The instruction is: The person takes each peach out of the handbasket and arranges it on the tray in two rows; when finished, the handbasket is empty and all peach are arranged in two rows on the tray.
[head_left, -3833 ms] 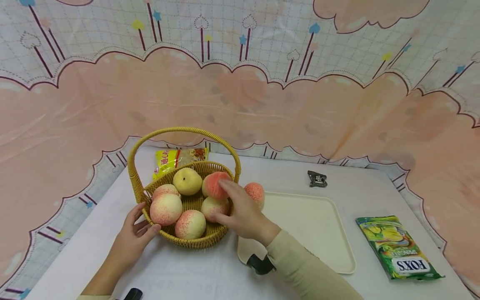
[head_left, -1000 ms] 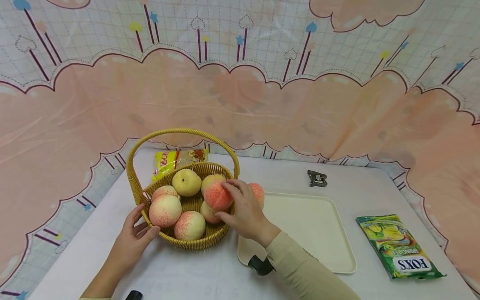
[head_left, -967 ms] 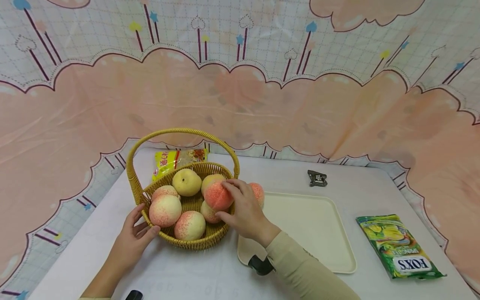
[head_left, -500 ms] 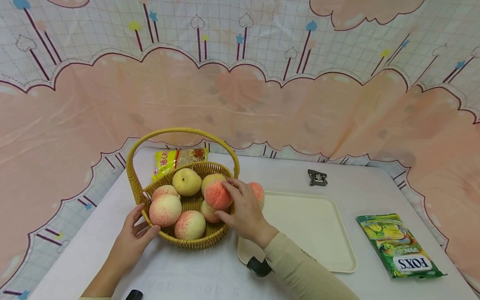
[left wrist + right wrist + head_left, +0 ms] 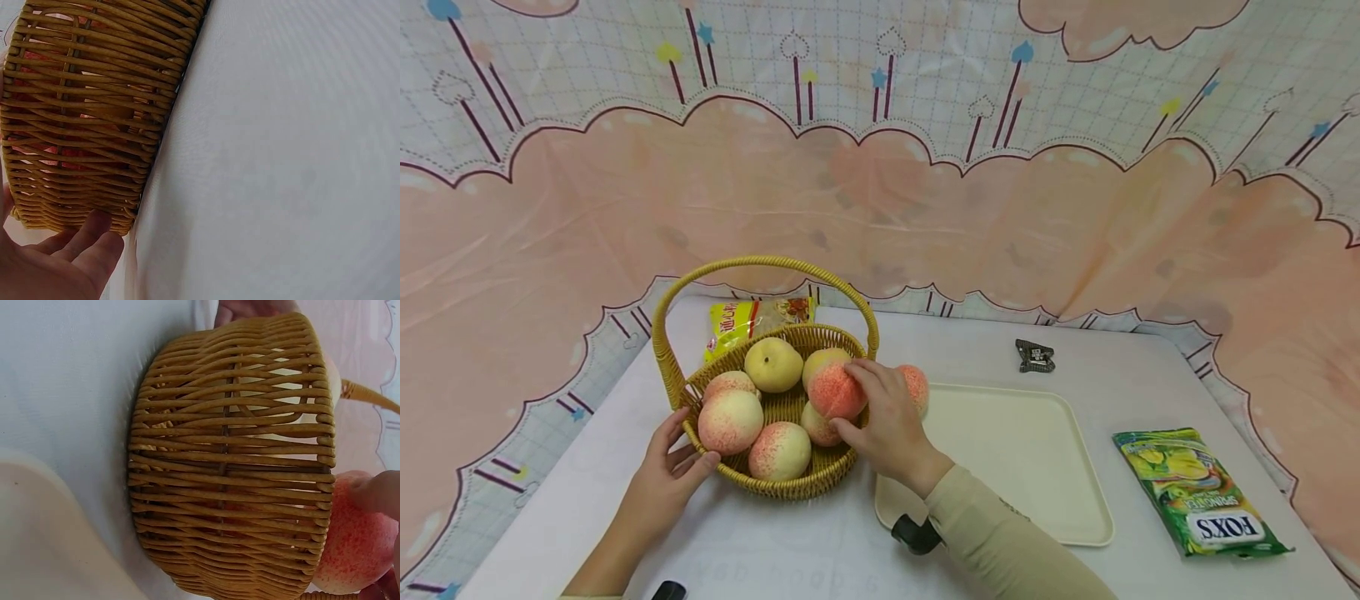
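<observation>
A wicker basket [image 5: 808, 483] with a tall hooped handle stands left of centre, holding several peaches and a yellow round fruit [image 5: 773, 365]. My left hand [image 5: 666, 475] holds its near left side, thumb at the rim; in the left wrist view, fingertips [image 5: 94, 234] touch the woven outer wall. Over the basket's right side, my right hand [image 5: 887, 425] pinches a reddish peach [image 5: 835, 392] between thumb and fingers. That peach [image 5: 350, 544] shows just above the rim in the right wrist view. Beneath it, another peach [image 5: 817, 423] is partly covered.
Right of the basket lies a cream tray [image 5: 1015, 467], with a pink peach [image 5: 915, 387] by its far left corner. A yellow food packet [image 5: 733, 325] lies behind the basket. A small black wrapper [image 5: 1035, 357] and a green FOX'S bag [image 5: 1198, 496] lie farther right.
Since the oldest frame, my right hand has drawn the reddish peach slightly nearer to me, and it shows more fully. Over the last second, both hands have stayed almost still.
</observation>
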Demonstrator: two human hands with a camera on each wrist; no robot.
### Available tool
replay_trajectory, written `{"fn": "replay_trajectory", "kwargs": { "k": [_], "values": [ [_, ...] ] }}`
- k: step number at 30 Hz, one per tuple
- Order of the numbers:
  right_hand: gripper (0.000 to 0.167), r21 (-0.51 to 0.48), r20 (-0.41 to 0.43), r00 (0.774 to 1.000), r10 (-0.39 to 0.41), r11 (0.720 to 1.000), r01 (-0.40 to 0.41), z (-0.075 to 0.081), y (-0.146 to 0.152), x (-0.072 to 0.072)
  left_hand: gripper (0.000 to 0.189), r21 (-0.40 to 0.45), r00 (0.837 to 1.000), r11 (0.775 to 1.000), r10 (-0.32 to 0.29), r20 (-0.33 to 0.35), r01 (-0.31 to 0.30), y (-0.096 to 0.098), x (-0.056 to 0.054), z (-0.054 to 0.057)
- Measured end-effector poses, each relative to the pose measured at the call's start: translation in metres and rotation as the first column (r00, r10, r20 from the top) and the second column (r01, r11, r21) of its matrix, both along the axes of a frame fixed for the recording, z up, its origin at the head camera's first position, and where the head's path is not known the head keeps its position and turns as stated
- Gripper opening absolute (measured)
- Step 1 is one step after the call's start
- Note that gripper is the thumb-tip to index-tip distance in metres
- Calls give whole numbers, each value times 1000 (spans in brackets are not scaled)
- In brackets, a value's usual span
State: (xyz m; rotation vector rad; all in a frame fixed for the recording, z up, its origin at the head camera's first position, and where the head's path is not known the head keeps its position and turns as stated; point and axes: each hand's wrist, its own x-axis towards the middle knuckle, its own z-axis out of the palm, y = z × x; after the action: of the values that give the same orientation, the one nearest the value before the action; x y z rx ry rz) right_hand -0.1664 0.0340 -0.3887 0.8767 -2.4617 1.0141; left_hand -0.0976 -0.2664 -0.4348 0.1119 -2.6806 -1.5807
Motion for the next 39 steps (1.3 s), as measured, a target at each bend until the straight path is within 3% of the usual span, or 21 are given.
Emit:
{"fn": "replay_trajectory", "kwargs": {
  "k": [23, 29, 39],
  "values": [
    [62, -136, 96, 992, 87, 988, -74, 4, 24, 8, 85, 1, 1000, 1000, -1, 24, 0, 0, 0, 1],
    [60, -227, 196, 968, 157, 968, -110, 2, 33, 6, 85, -1, 1000, 1000, 2, 26, -2, -1, 0, 0],
    [62, -220, 309, 932, 192, 967, -127, -1, 46, 2, 86, -6, 999, 1000, 6, 43, -5, -1, -1, 0]
  ]
}}
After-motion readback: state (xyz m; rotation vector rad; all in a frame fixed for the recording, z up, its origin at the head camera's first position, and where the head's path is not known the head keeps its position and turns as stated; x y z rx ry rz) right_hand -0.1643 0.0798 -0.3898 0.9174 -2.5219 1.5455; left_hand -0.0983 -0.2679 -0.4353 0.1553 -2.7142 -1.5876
